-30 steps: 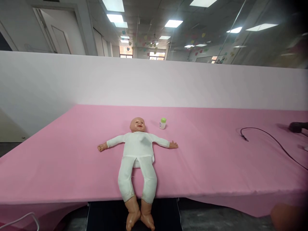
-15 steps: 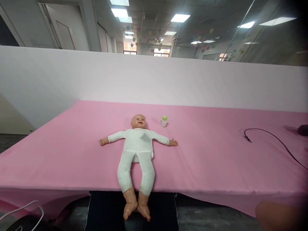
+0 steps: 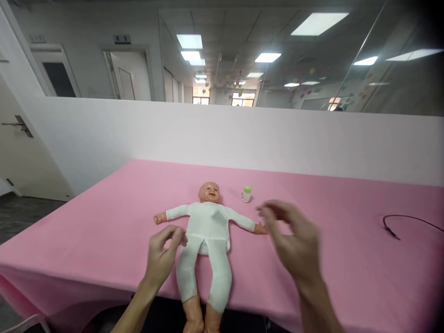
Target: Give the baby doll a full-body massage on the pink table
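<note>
A baby doll (image 3: 208, 222) in a white top and trousers lies on its back on the pink cloth, arms spread, its feet over the front edge. My left hand (image 3: 163, 253) hovers beside the doll's hip and thigh, fingers loosely curved, a gap between thumb and fingers, holding nothing. Slightly blurred by motion, my right hand (image 3: 293, 238) is open above the cloth, near the doll's hand on that side. Just beyond it stands a small white bottle (image 3: 246, 197) with a green lid, upright near the doll's head.
Pink cloth (image 3: 104, 222) covers the table. A thin black cable (image 3: 409, 216) lies at the right. Behind the table runs a white low wall (image 3: 243, 138) with glass above it. At the far left is a door (image 3: 24, 152) with a handle.
Both my hands have come into view over the table; earlier only a blurred skin-coloured shape showed at the lower right. The view has tilted up and turned left. Doll and bottle keep their places.
</note>
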Motion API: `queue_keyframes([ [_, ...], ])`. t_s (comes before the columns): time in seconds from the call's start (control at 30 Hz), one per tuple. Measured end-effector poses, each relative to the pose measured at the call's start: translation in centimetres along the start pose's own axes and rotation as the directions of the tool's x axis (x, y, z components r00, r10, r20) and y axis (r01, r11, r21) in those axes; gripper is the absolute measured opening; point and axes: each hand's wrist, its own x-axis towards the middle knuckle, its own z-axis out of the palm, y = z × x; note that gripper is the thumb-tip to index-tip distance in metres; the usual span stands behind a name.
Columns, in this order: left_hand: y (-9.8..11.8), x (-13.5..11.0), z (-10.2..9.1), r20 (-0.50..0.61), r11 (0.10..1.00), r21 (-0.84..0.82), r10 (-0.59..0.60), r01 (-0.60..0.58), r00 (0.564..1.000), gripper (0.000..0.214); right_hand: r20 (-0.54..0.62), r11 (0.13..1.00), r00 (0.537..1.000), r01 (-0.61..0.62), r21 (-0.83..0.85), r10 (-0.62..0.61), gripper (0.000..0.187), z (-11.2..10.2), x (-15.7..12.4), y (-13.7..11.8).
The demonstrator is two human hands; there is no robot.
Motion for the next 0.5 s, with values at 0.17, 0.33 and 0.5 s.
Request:
queue_keyframes([
  [0.17, -5.8, 6.5, 4.9, 0.077, 0.987, -0.076, -0.137, 0.143, 0.988, 0.032, 0.296, 0.949, 0.91, -0.312, 0.034, 0.289, 0.031, 8.1, -0.7, 8.0],
  [0.33, -6.4, 8.9, 6.9, 0.094, 0.993, -0.052, -0.097, 0.102, 0.991, 0.03, 0.268, 0.942, 0.916, -0.328, 0.071, 0.299, 0.035, 13.2, -1.4, 12.5],
  [0.5, 2.4, 6.0, 2.8, -0.147, 0.976, -0.174, 0.105, -0.13, 0.984, 0.022, 0.031, 0.952, 0.98, -0.199, 0.232, 0.197, 0.029, 9.6, -0.8, 6.2],
])
